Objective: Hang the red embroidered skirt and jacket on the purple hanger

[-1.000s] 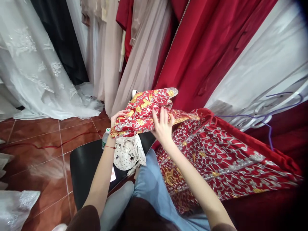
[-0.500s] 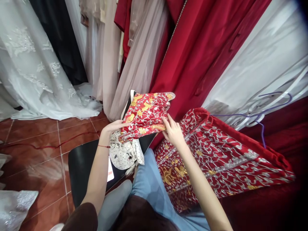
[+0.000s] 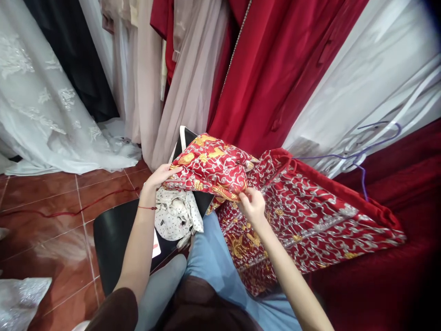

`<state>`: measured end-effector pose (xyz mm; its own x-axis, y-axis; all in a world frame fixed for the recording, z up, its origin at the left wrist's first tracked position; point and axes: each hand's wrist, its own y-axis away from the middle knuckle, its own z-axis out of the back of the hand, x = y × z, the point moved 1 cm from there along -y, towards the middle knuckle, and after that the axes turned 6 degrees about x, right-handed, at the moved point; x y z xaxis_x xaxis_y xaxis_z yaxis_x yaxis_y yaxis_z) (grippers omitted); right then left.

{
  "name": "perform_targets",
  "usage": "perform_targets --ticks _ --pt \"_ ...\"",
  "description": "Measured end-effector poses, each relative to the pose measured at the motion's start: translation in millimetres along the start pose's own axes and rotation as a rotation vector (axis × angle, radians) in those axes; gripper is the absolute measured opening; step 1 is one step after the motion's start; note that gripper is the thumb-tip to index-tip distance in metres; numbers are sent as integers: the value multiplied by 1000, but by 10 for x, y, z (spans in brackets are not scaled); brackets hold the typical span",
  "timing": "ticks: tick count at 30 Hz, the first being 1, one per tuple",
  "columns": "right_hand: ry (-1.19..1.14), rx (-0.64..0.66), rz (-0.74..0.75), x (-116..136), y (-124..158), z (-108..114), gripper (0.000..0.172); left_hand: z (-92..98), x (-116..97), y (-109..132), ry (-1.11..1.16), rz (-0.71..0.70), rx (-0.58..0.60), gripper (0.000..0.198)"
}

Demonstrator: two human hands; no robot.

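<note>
A red garment (image 3: 213, 163) with gold and silver embroidery is held up in front of me, folded and bunched. My left hand (image 3: 161, 177) grips its left edge, thumb on top and the other fingers mostly hidden underneath. At the lower right corner, my right hand (image 3: 253, 204) pinches the cloth between thumb and fingers. Beneath the garment, a white dotted cloth (image 3: 172, 216) lies on a black seat (image 3: 115, 234). To the right spreads a larger red embroidered piece (image 3: 310, 230) with a plain red velvety edge, partly over my leg.
Red dresses (image 3: 255, 92) and pale pink gowns (image 3: 189, 82) hang ahead. A white lace gown (image 3: 44, 101) trails onto the tiled floor (image 3: 51, 248). A purple hanger (image 3: 363, 172) sticks out at right. Part of a phone-like white object (image 3: 156, 246) shows beside my left forearm.
My right hand has moved down slightly and now pinches the garment's lower corner. The garment's right part has sagged and spread rightward. The whole view has shifted a little.
</note>
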<state>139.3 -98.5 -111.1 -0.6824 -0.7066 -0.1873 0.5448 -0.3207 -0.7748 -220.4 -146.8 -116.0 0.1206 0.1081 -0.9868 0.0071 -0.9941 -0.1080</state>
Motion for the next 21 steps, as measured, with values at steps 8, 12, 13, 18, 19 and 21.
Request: perform_targets --ticks 8,12,13,18,19,21 --pt "-159 245 -254 -516 -1055 96 78 -220 -623 -861 -205 -576 -416 39" --pt "-357 582 -346 -739 -1518 -206 87 -268 -1265 -1534 -249 -629 -586 28" --pt "-344 568 -388 -740 -1612 -256 80 -244 -1401 -1599 -232 -634 -632 28" --pt "-203 107 -331 -450 -1758 -230 79 135 -1344 -976 -186 -781 -657 36" --pt "-181 102 -254 -375 -1694 -227 79 235 -1155 -737 -200 -747 -649 40" --pt "-154 214 -105 -258 -1491 -269 75 406 -676 -297 -197 -544 -642 46"
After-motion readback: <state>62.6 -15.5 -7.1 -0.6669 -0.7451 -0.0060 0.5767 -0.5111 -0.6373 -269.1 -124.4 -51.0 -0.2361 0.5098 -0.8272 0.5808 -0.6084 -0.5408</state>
